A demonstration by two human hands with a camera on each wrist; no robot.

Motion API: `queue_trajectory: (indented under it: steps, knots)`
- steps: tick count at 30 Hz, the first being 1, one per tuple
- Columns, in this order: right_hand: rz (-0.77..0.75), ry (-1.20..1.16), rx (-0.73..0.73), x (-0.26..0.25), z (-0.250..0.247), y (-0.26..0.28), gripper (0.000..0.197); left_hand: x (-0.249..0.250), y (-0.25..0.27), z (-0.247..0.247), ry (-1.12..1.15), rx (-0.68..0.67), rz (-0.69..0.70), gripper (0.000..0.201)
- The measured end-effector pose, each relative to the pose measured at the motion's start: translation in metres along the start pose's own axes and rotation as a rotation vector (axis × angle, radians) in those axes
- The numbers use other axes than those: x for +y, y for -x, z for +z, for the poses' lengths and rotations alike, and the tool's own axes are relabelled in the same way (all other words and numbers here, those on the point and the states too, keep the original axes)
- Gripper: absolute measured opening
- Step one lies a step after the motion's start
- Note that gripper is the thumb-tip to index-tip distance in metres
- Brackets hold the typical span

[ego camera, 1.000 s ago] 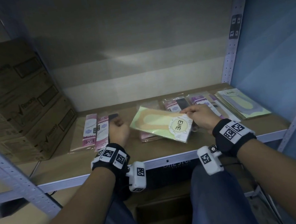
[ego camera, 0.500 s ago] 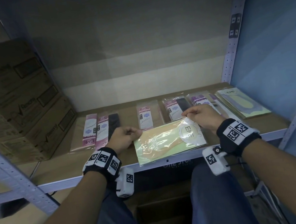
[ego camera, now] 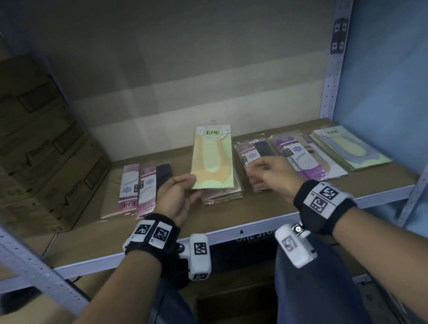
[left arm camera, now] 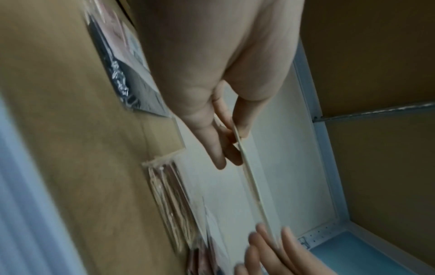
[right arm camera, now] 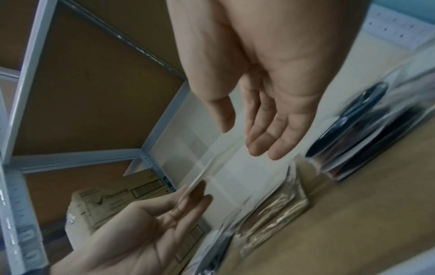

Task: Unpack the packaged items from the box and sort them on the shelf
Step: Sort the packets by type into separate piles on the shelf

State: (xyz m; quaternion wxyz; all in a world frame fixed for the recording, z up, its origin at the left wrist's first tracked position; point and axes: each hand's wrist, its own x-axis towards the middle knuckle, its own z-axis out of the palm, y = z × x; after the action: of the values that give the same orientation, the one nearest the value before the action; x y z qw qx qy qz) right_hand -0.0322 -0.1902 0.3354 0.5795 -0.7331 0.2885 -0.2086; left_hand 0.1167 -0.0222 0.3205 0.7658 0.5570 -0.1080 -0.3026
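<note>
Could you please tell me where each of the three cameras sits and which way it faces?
Head: worn on the head, looks forward and down at the shelf; shows both forearms, the left hand and right hand.
Left wrist: looks along the left hand at its grip on the packet; right fingertips show.
Right wrist: looks along the open right hand toward the cartons; left hand shows.
All share the packet.

You face a grey metal rack with perforated uprights (ego camera: 334,82) and a beige back panel (ego camera: 191,54); stacked cardboard cartons (ego camera: 19,146) fill its left end, a blue wall (ego camera: 408,55) stands right, in dim light.
</note>
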Motion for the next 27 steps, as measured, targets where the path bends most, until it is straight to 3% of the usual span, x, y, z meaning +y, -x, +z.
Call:
queue_trajectory:
  steps: [6,16,22,27]
  knots:
    - [0.057,-0.210,-0.043,-0.003,0.021,0.003,0.034,-0.016,0.003,0.010,0.073,-0.022,-0.046,0.010]
    - [0.016,-0.196,0.057,0.003,-0.004,-0.001,0.029,-0.023,0.001,0.032,-0.083,-0.036,0.081,0.026]
    - [-0.060,-0.151,0.196,0.013,-0.035,-0.007,0.016,-0.027,-0.005,0.067,-0.361,-0.060,0.219,0.029]
    - [-0.079,-0.020,0.298,0.030,-0.079,-0.007,0.012,-0.038,-0.015,0.105,-0.658,-0.201,0.353,0.032]
